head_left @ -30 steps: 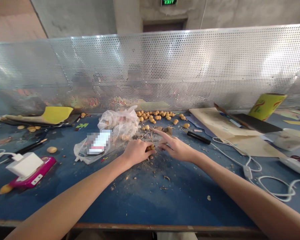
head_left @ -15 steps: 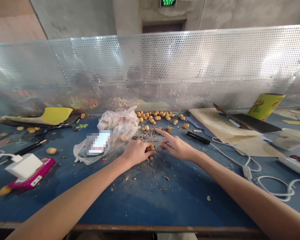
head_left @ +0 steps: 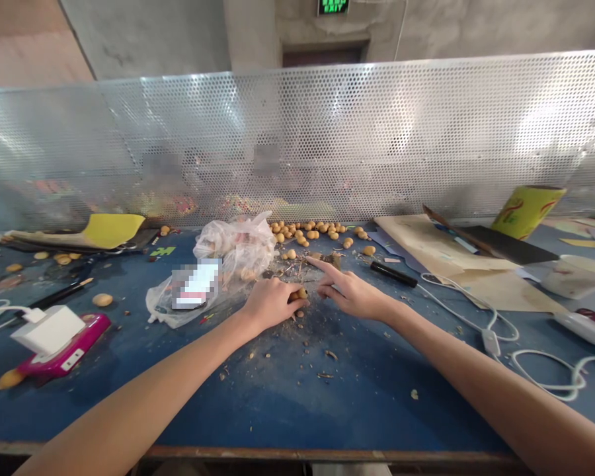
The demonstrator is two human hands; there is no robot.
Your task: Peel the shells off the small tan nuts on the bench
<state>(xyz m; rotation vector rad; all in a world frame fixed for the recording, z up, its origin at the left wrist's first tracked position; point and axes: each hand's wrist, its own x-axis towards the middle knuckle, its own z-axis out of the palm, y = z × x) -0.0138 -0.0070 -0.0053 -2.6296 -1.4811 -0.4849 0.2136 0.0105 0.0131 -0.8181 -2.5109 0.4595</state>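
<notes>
My left hand (head_left: 272,303) is closed around a small tan gourd (head_left: 302,293), whose dark end faces right between thumb and fingers. Just to its right, my right hand (head_left: 350,291) has its index finger stretched out forward and the other fingers curled in. Whatever those curled fingers may hold is too small or hidden to make out. A narrow gap separates the two hands. Beyond them lie brown scraps and debris (head_left: 327,259), and several more small gourds (head_left: 312,231) are heaped against the perforated metal screen (head_left: 337,145).
Left of my hands lie a crumpled clear plastic bag (head_left: 238,241) and a phone (head_left: 198,284). A magenta power strip (head_left: 86,337) with a white charger (head_left: 49,328) is farther left. To the right are a black cylindrical tool (head_left: 393,274), a white cable (head_left: 540,383) and brown cardboard (head_left: 451,254).
Both hands stay almost in the same place, with the gourd still in my left hand. The view has shifted very slightly.
</notes>
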